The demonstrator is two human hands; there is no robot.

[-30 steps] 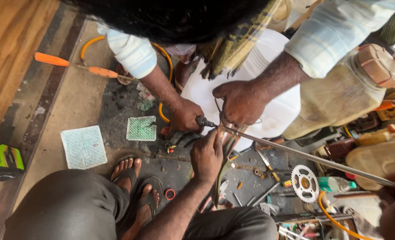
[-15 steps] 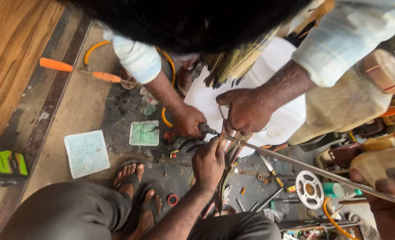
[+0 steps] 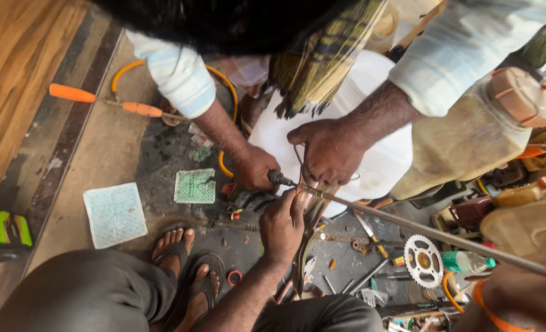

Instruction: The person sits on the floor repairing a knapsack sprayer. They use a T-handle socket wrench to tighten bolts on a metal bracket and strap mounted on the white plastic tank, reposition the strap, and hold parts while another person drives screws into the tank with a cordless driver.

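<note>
My left hand [image 3: 282, 224] reaches up from between my knees and is closed around the near end of a long thin metal rod [image 3: 420, 230]. The rod slants away to the lower right, where my right hand [image 3: 525, 292], blurred and partly out of frame, closes on it. A person squatting opposite bends over the same spot. One of their hands [image 3: 256, 169] holds a dark-tipped tool [image 3: 279, 179] against the rod's end. Their other hand [image 3: 329, 150] presses down beside it. A dark curved strip [image 3: 304, 252] hangs below my left hand.
My sandalled feet [image 3: 184, 261] rest on a stained floor among two small square tiles [image 3: 114, 214], a chain sprocket [image 3: 423, 260], loose bolts and small tools. An orange-handled tool [image 3: 104, 101] lies far left. Dirty plastic jugs [image 3: 470, 138] and engine parts crowd the right side.
The view has drifted slightly. All the hands stay bunched at the rod's end, and the other person's hands have shifted a little lower over it.
</note>
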